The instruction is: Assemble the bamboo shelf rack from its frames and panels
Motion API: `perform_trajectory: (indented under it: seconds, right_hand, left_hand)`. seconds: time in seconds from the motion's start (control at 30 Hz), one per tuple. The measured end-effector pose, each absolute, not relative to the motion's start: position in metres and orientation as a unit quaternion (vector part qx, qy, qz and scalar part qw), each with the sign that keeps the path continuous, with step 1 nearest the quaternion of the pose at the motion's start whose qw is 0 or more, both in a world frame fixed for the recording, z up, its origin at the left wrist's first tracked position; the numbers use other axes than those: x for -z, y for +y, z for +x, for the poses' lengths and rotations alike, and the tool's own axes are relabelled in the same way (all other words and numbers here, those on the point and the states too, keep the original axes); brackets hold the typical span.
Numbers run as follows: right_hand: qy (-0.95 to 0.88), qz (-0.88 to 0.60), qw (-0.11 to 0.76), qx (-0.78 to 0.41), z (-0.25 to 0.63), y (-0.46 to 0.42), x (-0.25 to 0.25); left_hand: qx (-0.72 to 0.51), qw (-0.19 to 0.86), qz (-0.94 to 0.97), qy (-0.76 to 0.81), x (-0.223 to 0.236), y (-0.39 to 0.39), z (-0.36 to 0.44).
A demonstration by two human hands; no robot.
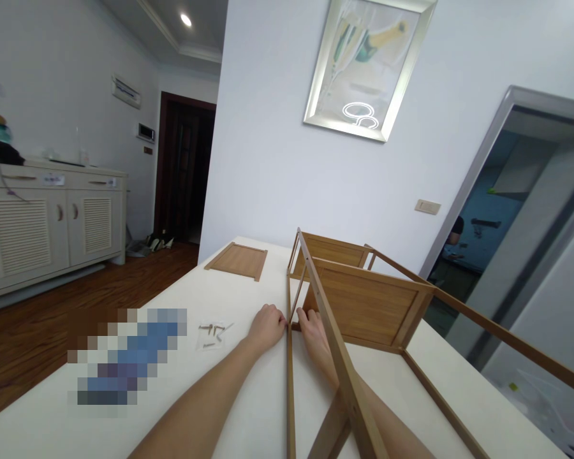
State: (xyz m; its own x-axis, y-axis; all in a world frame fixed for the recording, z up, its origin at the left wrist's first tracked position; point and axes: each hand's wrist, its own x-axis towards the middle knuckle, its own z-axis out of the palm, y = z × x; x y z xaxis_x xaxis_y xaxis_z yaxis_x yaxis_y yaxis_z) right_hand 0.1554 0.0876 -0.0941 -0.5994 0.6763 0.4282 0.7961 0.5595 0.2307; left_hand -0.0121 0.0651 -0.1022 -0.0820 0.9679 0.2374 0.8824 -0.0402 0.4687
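A wooden rack [373,299] with slim posts and slatted-looking panels lies on its side on the white table [253,395]. My left hand [268,326] is closed against the outer side of its near-left post [289,370]. Whatever its fingertips pinch is hidden. Inside the frame, my right hand [314,331] curls its fingers round a wooden part by the same post, opposite the left hand. A post partly covers the right forearm. Left of my hands lies a clear plastic bag [210,344] with several screws and a small bent metal key on it.
A separate wooden panel [239,261] lies flat at the table's far left. A blurred-out blue item [138,357] is near the left edge. Beyond stand a white cabinet [52,217], a wall and a doorway at right, where part of a person shows.
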Motion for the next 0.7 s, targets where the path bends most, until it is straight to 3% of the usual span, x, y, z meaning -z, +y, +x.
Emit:
perform_trajectory:
  seconds: [0.7]
  right_hand:
    - [-0.85, -0.449, 0.089, 0.261, 0.153, 0.082, 0.082]
  left_hand:
    - [-0.255, 0.073, 0.703, 0.66, 0.108, 0.067, -0.016]
